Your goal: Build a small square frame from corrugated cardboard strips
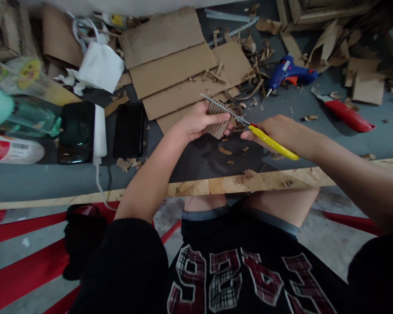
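Note:
My left hand (199,120) grips a small piece of corrugated cardboard (217,125), its ridged side facing up and my thumb lying across it. In my right hand (275,131) is a pair of scissors (271,143) with yellow handles. Their metal blades point up and left, passing over the cardboard piece near my left thumb. Whether the blades touch the cardboard, I cannot tell. Larger flat cardboard sheets (173,67) lie stacked just beyond my left hand. Cardboard scraps (225,151) are scattered on the table around both hands.
A blue glue gun (290,72) and a red-handled cutter (347,114) lie to the right. On the left are a black phone (129,131), a white power adapter (100,131) with a cable, a white paper roll (100,67) and bottles (15,149). The table's wooden edge (212,186) runs before me.

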The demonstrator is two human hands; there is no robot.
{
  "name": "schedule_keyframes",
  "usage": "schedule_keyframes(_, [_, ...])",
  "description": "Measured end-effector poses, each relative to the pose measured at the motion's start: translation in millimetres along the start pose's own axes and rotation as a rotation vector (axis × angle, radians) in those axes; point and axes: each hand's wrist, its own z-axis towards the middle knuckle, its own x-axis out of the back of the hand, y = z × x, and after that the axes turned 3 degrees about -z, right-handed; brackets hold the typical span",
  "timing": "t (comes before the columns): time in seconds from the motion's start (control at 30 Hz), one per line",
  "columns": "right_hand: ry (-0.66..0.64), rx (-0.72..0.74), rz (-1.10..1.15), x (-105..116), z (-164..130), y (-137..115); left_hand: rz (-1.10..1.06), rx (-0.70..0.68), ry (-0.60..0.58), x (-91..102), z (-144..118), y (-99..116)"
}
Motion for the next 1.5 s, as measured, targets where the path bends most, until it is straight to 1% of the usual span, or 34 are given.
schedule_keyframes(0.1, [-0.037,-0.002,0.069,1.3,1.3,-0.1,-0.024,0.029,-0.040,3.4,0.7,1.9])
schedule_keyframes(0.23, [-0.072,-0.030,0.111,5.2,2.4,-5.3,-0.066,0.032,-0.108,7.2,3.9,-0.1])
schedule_keyframes(0.33, [-0.059,-0.031,0.123,6.3,3.5,-6.9,-0.046,0.019,-0.067,8.6,6.0,-0.7])
schedule_keyframes(0.4, [-0.023,-0.053,0.133,6.1,3.9,-4.4,-0.030,-0.010,-0.010,9.5,5.1,0.8])
schedule_keyframes(0.47, [0.013,-0.074,0.141,6.4,2.9,0.7,-0.017,-0.025,0.004,11.2,1.6,4.1])
schedule_keyframes(0.53, [0.036,-0.078,0.160,8.0,-0.3,7.0,-0.013,-0.002,-0.054,13.7,-3.4,8.5])
schedule_keyframes(0.6, [0.026,-0.073,0.203,10.8,-5.4,12.9,-0.011,0.037,-0.129,16.6,-7.5,12.0])
schedule_keyframes(0.67, [0.000,-0.053,0.224,13.5,-11.3,17.4,0.000,0.051,-0.153,18.7,-8.3,13.0])
schedule_keyframes(0.73, [-0.035,-0.025,0.197,15.1,-16.5,19.8,0.017,0.015,-0.109,19.3,-5.5,11.5])
schedule_keyframes(0.8, [-0.042,-0.018,0.160,14.9,-20.3,19.9,0.030,-0.050,-0.031,18.3,-1.2,9.0])
schedule_keyframes(0.9, [-0.023,-0.054,0.177,12.2,-23.0,17.7,0.044,-0.134,0.075,15.3,3.0,6.6])
schedule_keyframes(0.97, [-0.021,-0.064,0.197,10.0,-22.8,16.4,0.046,-0.157,0.107,13.4,3.1,6.2])
schedule_keyframes(1.17, [-0.028,-0.043,0.180,6.9,-16.0,14.4,0.017,-0.163,0.103,10.8,0.9,4.4])
schedule_keyframes(1.3, [-0.010,-0.003,0.107,6.0,-13.2,14.5,0.026,-0.135,0.110,12.2,-0.4,4.6])
schedule_keyframes(1.5, [-0.009,-0.066,-0.019,6.8,-17.3,15.0,0.073,-0.127,0.084,15.0,-1.4,5.0])
